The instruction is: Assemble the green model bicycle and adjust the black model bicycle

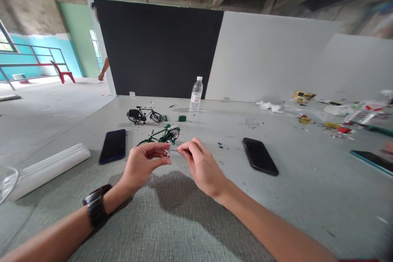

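My left hand (144, 168) and my right hand (201, 166) meet above the grey floor, fingertips pinched together on a tiny silvery metal part (170, 150) held between them. Just beyond my fingers lies a green model bicycle (162, 134), partly hidden by my left hand. A black model bicycle (145, 114) stands upright farther back. A black watch (95, 204) sits on my left wrist. A few small green pieces (182, 118) lie near the bicycles.
A dark blue phone (113, 145) lies to the left, a black phone (260, 155) to the right. A water bottle (196, 94) stands by the black wall panel. A white roll (49, 168) lies at left. Packaging and small parts (334, 125) are scattered at right. Another person's arm (103, 70) shows behind the panel.
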The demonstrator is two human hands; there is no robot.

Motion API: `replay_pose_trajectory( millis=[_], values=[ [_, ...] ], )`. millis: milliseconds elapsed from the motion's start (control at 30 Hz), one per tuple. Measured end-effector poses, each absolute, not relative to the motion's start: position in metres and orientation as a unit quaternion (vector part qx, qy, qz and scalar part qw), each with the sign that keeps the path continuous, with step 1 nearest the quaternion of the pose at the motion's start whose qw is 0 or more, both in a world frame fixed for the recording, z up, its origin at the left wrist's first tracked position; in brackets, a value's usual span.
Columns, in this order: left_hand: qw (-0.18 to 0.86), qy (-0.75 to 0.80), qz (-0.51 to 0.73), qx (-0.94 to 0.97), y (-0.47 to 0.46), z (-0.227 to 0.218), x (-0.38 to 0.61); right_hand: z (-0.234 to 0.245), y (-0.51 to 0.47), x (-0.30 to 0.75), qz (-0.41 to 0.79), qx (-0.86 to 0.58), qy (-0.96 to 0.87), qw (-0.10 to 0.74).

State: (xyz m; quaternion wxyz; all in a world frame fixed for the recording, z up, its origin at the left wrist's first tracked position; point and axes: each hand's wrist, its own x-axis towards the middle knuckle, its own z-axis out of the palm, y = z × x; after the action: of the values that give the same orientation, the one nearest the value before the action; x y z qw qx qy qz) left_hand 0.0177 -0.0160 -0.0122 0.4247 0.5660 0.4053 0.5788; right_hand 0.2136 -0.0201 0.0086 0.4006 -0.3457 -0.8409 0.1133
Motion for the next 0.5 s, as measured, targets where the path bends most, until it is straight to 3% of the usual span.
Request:
replay_pose_trajectory(
  millis=[267,500],
  values=[
    [0.437,0.409,0.564,0.569,-0.016,-0.01,0.024,0.005,-0.019,0.208,0.182,-0.388,-0.807,0.406],
    [0.507,0.424,0.562,0.497,-0.005,-0.012,0.015,0.011,-0.011,0.221,0.154,-0.378,-0.839,0.359]
  ],
)
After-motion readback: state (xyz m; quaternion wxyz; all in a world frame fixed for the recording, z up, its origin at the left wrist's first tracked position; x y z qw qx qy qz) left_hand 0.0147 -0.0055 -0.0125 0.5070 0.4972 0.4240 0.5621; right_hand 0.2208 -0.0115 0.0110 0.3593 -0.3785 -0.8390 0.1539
